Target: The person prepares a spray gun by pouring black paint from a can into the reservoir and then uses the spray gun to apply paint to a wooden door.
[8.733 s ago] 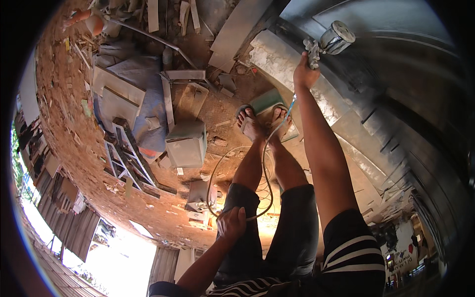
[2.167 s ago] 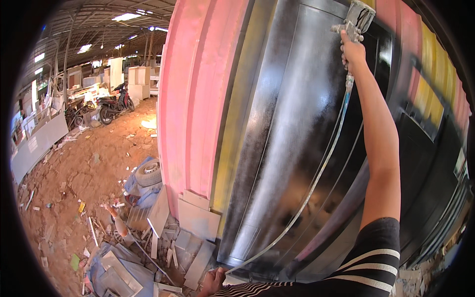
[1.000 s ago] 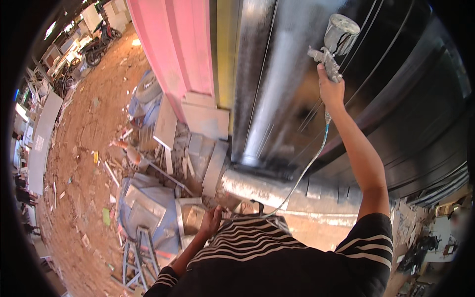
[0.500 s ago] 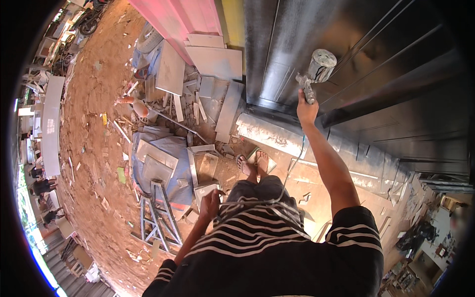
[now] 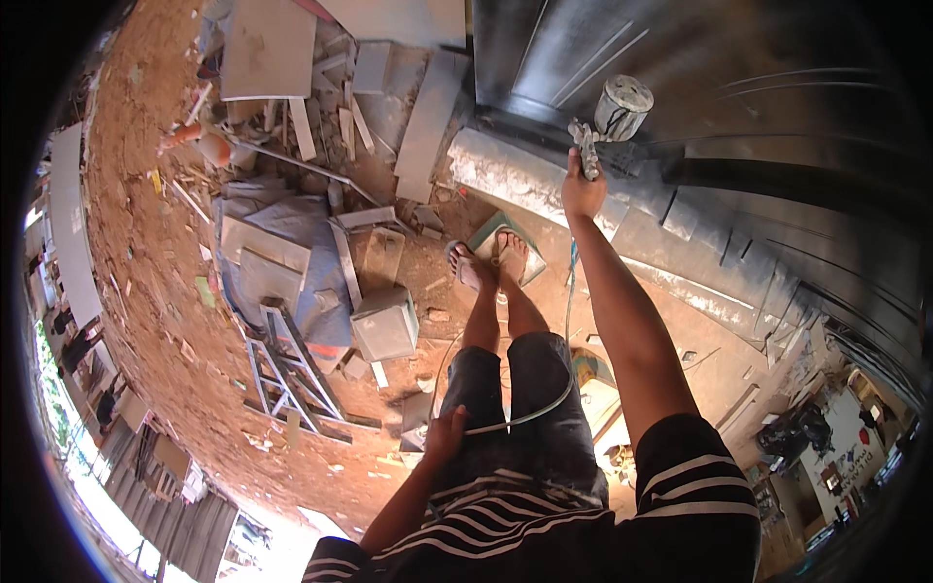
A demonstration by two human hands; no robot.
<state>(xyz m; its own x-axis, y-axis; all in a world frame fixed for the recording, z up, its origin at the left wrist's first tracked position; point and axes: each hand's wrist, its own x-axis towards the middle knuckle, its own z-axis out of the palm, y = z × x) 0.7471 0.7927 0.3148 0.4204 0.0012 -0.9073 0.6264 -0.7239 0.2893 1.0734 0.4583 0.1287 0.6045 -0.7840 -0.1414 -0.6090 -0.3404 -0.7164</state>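
The spray gun (image 5: 604,124), a metal tool with a round silver cup on top, is up near the dark glossy metal panel (image 5: 739,87) that fills the upper right of the view. The right hand (image 5: 581,190) is clamped around the gun's grip, the arm stretched out straight toward the panel's lower edge. A thin pale hose (image 5: 559,379) drops from below that hand, runs along the forearm and curves across the dark shorts to the left hand (image 5: 447,434). The left hand is closed on the hose, resting against the left thigh, so the 2 hands are well apart.

The person's 2 feet, in sandals (image 5: 465,264), stand on a small green board (image 5: 496,238) on the dirt ground (image 5: 146,291), just beside a long grey concrete ledge (image 5: 515,175) at the foot of the panel. To the left of the feet sits a grey box (image 5: 385,324), and past it a metal stepladder (image 5: 292,374) lies flat. Further out, grey boards and slabs (image 5: 267,49) lie scattered over a blue-grey sheet (image 5: 292,219) and the reddish earth.
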